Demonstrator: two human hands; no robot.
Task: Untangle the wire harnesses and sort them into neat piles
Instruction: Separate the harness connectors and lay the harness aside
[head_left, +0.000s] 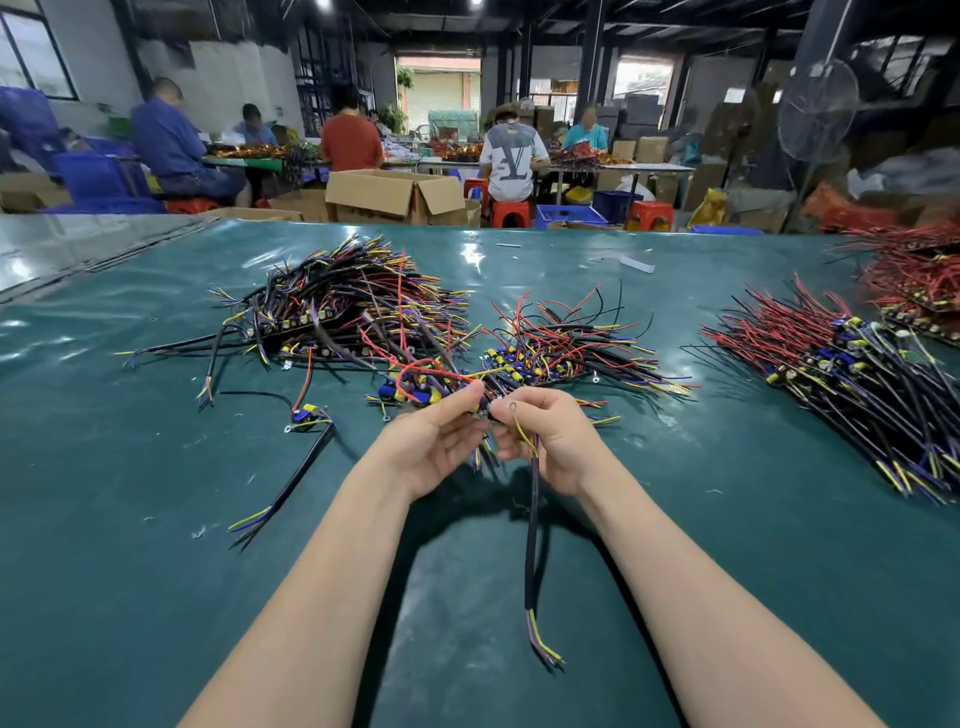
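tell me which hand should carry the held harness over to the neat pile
Probably the right hand: its fingers grip the harness by its black cable, and the neat pile lies on that side. The left hand only pinches the end near the tangled heap.

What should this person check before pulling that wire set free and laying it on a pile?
1. Both hands have a hold: left hand and right hand pinch the harness between them. Ok.
2. Its tail hangs free: the black sheathed end drops below the right hand and is caught on nothing. Ok.
3. Clear of the tangled heap: wires at the fingertips run into the heap's near edge. Not ok.
4. Ring terminal unhooked: it shows by the right hand's fingers, but whether other wires catch it is too small to see. Cannot tell.
5. A pile to receive it: the sorted pile lies to the right, its wires aligned. Ok.
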